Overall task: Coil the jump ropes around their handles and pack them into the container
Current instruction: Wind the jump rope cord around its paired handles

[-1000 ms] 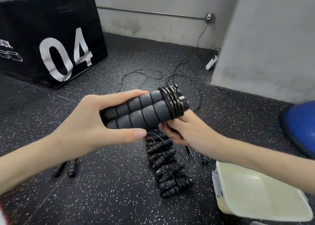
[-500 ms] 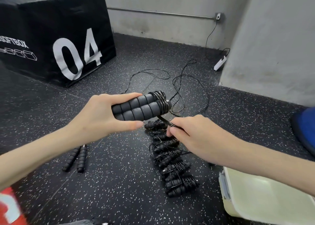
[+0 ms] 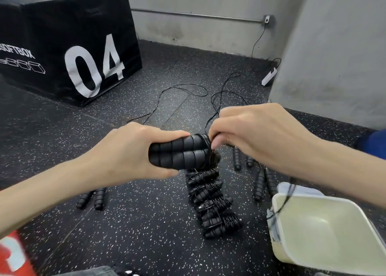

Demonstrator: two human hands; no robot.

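Note:
My left hand (image 3: 127, 152) grips a pair of black foam jump rope handles (image 3: 179, 153) held side by side, with thin black cord wound round their right end. My right hand (image 3: 250, 137) pinches the cord right at that end, above the coil. The loose rest of the rope (image 3: 217, 100) trails over the floor behind. Several coiled jump ropes (image 3: 213, 202) lie in a row on the floor below my hands. A pale open container (image 3: 313, 231) stands at the lower right with nothing visible inside.
Uncoiled handle pairs lie on the floor at the left (image 3: 92, 198) and right (image 3: 264, 181). A black box marked 04 (image 3: 69, 41) stands at the back left, a grey wall (image 3: 334, 50) at the right, a power strip (image 3: 269, 77) by the wall, a blue object (image 3: 373, 144) at the right edge.
My right hand rose from below the handles' end to above it, carrying the cord round. The handles dropped lower and farther from the camera.

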